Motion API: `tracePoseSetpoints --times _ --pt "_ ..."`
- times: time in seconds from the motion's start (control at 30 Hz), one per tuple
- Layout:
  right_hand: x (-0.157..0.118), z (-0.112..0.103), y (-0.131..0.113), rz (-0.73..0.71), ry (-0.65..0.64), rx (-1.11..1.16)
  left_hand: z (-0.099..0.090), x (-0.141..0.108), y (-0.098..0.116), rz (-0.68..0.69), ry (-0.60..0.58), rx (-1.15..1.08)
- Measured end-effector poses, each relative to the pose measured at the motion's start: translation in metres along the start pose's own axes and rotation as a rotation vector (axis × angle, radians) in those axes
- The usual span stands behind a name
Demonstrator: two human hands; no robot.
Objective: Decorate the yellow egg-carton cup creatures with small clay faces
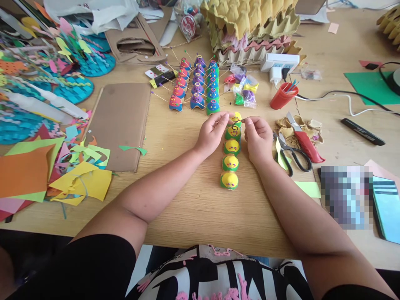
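A row of egg-carton caterpillar segments (231, 146), yellow on top and green below with small faces, runs away from me on the table. My left hand (211, 132) is closed beside its far end, thumb against fingers; what it pinches, if anything, is too small to make out. Across from it, my right hand (260, 139) pinches a thin dark strand (239, 121) between thumb and finger. The strand curls over the segments toward my left fingertips. Beyond stand finished-looking rows: a red and blue one (179, 89), a purple one (197, 88) and a blue-green one (213, 89), with pins sticking out.
Scissors (293, 154) and a red-handled utility knife (308, 146) lie right of my right hand. Behind them stand a red cup (283, 96) and a power strip (279, 62). Left are cardboard (120, 125) and paper scraps (84, 179); egg trays (250, 21) are stacked at the back.
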State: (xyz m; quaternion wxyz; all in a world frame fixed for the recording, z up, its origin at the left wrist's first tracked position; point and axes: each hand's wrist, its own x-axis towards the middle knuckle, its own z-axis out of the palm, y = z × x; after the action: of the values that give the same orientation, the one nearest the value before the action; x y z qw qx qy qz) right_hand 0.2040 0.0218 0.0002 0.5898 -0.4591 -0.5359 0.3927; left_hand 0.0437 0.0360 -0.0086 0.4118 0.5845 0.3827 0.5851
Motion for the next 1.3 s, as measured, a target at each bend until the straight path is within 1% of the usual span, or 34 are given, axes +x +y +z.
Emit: tracePoseSetpoints --times 0.1,0.17,0.33,0.47,0.6,0.73,0.8,0.9,1.07,1.13,1.3 --pt "0.001 -0.001 0.0 -0.046 0.037 -0.081 0.0 -0.001 0.001 -0.014 0.009 0.011" --pt "0.001 -0.001 0.0 -0.062 0.047 -0.095 -0.001 -0.001 0.0 -0.024 0.007 0.0" --pt "0.0 -0.001 0.004 -0.048 -0.003 -0.058 0.0 -0.001 -0.003 -0.059 0.001 -0.029" --pt "0.0 -0.001 0.006 -0.03 -0.024 -0.03 0.002 -0.003 -0.001 -0.066 0.015 -0.01" --pt "-0.001 0.0 0.004 0.01 -0.047 0.029 0.001 -0.004 0.001 -0.09 0.035 -0.021" --pt "-0.002 0.001 0.001 0.044 -0.045 0.06 0.0 -0.002 -0.001 -0.053 0.091 0.027" --pt "-0.001 0.001 0.002 0.036 -0.03 0.068 0.0 -0.001 -0.002 -0.026 0.107 0.065" --pt "0.0 0.001 0.003 0.011 -0.029 0.07 0.001 0.0 -0.001 -0.008 0.095 0.087" --pt "-0.002 0.0 -0.004 -0.014 -0.077 0.011 0.0 0.0 0.004 -0.022 0.029 0.108" --pt "-0.003 0.001 -0.007 -0.02 -0.102 -0.001 0.0 0.001 0.004 -0.046 0.015 0.074" --pt "-0.004 0.002 -0.01 -0.011 -0.155 0.005 0.0 0.004 0.001 -0.095 0.032 -0.033"
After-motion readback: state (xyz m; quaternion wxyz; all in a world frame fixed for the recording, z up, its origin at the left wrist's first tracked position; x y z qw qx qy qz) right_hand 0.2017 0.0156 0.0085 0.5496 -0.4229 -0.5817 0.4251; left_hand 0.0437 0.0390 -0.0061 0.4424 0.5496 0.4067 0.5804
